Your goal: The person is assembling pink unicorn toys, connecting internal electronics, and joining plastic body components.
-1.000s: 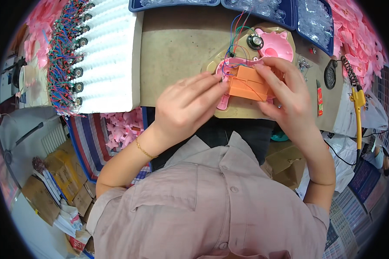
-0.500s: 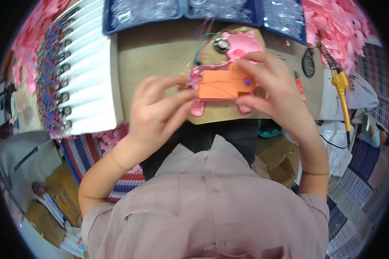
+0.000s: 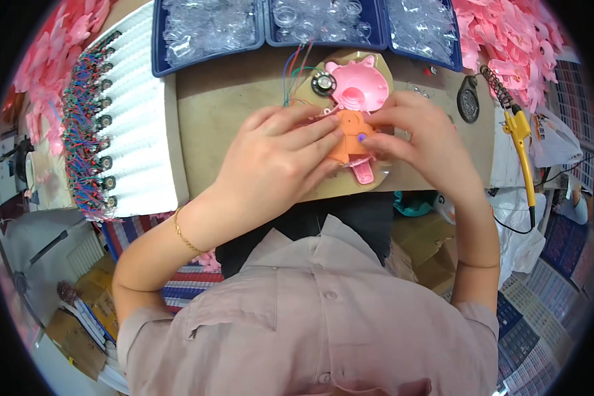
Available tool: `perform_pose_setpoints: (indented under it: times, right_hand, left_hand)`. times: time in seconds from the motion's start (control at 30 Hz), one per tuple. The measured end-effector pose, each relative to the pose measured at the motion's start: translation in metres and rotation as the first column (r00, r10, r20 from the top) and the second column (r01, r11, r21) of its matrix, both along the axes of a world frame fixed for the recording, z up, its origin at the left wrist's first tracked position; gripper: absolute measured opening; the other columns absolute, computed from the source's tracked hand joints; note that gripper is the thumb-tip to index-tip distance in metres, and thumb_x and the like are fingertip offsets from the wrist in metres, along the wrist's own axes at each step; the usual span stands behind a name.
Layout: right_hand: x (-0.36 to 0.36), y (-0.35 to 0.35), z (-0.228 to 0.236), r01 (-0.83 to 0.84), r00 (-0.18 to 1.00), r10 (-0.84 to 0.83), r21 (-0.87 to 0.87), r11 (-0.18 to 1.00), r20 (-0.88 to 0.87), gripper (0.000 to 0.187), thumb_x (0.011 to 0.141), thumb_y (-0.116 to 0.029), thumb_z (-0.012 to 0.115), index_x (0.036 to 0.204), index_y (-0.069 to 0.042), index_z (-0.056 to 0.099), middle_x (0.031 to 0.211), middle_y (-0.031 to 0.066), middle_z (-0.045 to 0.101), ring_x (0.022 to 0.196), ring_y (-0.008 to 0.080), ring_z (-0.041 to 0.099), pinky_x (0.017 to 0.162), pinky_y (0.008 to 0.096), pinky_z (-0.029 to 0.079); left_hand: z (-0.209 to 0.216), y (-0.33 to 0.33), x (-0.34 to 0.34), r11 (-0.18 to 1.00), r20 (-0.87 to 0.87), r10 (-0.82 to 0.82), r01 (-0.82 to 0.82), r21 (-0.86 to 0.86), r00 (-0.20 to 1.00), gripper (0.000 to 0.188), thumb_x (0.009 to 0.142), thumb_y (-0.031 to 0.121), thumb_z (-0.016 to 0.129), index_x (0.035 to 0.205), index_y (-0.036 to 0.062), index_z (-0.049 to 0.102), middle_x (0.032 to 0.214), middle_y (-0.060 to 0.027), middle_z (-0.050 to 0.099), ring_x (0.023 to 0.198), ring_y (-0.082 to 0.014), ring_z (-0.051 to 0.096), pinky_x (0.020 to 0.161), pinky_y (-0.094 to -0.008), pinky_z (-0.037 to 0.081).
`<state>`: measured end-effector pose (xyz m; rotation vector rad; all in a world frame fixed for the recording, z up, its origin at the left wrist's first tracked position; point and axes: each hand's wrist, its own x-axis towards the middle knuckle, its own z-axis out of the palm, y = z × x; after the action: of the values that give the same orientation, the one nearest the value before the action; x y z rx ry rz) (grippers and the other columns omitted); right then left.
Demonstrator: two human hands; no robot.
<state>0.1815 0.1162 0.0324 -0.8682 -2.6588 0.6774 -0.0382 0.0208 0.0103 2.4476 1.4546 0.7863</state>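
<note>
An orange plastic box [image 3: 351, 125] with a small purple knob [image 3: 362, 138] sits in a pink plastic shell [image 3: 363, 170], whose leg shows toward me. My left hand [image 3: 277, 155] lies over the box's left side with its fingers pressed on it, hiding that end. The thumb and fingers of my right hand [image 3: 419, 129] close on the box's right edge beside the knob. Just beyond lies a pink animal-shaped shell half [image 3: 360, 82] with ears, a round black speaker [image 3: 323, 83] at its left. Thin coloured wires [image 3: 288, 72] run up left of the speaker.
Blue trays [image 3: 261, 43] of clear plastic parts line the far edge. A white ridged tray [image 3: 142, 125] with wired speakers stands left. At right are a black oval stand [image 3: 468, 99] and a yellow soldering iron [image 3: 520, 132]. Pink shells [image 3: 508, 39] are heaped at both far corners.
My left hand has moved right, from the box's left end to lie over it. The box and shell have turned and shifted slightly. My right hand stays at the right edge.
</note>
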Motion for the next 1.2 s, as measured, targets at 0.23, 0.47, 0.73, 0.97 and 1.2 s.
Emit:
perform_pose_setpoints:
  times: [0.23, 0.47, 0.73, 0.97, 1.2]
  right_hand:
    - [-0.056, 0.018, -0.026, 0.221, 0.974, -0.218, 0.048, 0.974, -0.069, 0.025, 0.082, -0.023, 0.068, 0.092, -0.001, 0.066, 0.088, 0.0093, 0.060, 0.080, 0.0228, 0.059, 0.074, 0.0332, 0.047]
    - [-0.040, 0.010, -0.022, 0.158, 0.938, -0.229, -0.266, 0.951, -0.262, 0.017, 0.086, -0.011, 0.060, 0.100, -0.002, 0.062, 0.096, 0.0060, 0.061, 0.086, 0.0174, 0.060, 0.076, 0.0301, 0.048]
    - [-0.016, 0.031, -0.011, 0.105, 0.991, -0.123, -0.299, 0.949, -0.044, 0.021, 0.085, -0.006, 0.057, 0.104, -0.001, 0.063, 0.099, 0.0059, 0.061, 0.084, 0.0120, 0.058, 0.068, 0.0242, 0.047]
    - [-0.014, 0.023, -0.031, 0.128, 0.990, -0.126, 0.033, 0.991, -0.065, 0.027, 0.081, -0.016, 0.068, 0.105, -0.005, 0.064, 0.100, 0.0103, 0.061, 0.085, 0.0295, 0.059, 0.074, 0.0333, 0.048]
    - [-0.018, 0.032, -0.007, 0.053, 0.995, -0.078, -0.302, 0.952, -0.069, 0.024, 0.080, -0.014, 0.067, 0.102, -0.006, 0.065, 0.096, 0.0089, 0.062, 0.086, 0.0266, 0.059, 0.077, 0.0352, 0.046]
  left_hand:
    - [-0.016, 0.018, -0.021, 0.842, 0.323, 0.496, -0.356, -0.406, 0.806, 0.015, 0.082, 0.017, 0.066, 0.085, 0.0023, 0.066, 0.092, -0.0101, 0.063, 0.087, -0.0283, 0.058, 0.080, -0.0375, 0.045]
    - [-0.002, 0.024, -0.010, 0.909, 0.338, 0.214, -0.060, -0.412, 0.916, 0.016, 0.079, 0.012, 0.070, 0.089, 0.0011, 0.064, 0.083, -0.0123, 0.060, 0.074, -0.0244, 0.060, 0.067, -0.0344, 0.049]
    - [-0.005, 0.032, -0.012, 0.704, 0.492, 0.442, 0.050, -0.708, 0.750, 0.023, 0.087, 0.015, 0.067, 0.099, -0.0040, 0.065, 0.077, -0.0052, 0.064, 0.067, -0.0073, 0.057, 0.062, -0.0241, 0.048]
    - [-0.002, 0.033, -0.020, 0.684, 0.498, 0.400, 0.111, -0.721, 0.769, 0.022, 0.086, 0.014, 0.067, 0.100, -0.0037, 0.066, 0.075, -0.0022, 0.064, 0.067, -0.0058, 0.056, 0.061, -0.0226, 0.048]
    - [-0.005, 0.028, -0.026, 0.658, 0.553, 0.429, 0.172, -0.733, 0.714, 0.022, 0.086, 0.013, 0.067, 0.103, -0.0023, 0.067, 0.077, -0.0011, 0.065, 0.069, -0.0048, 0.057, 0.062, -0.0218, 0.049]
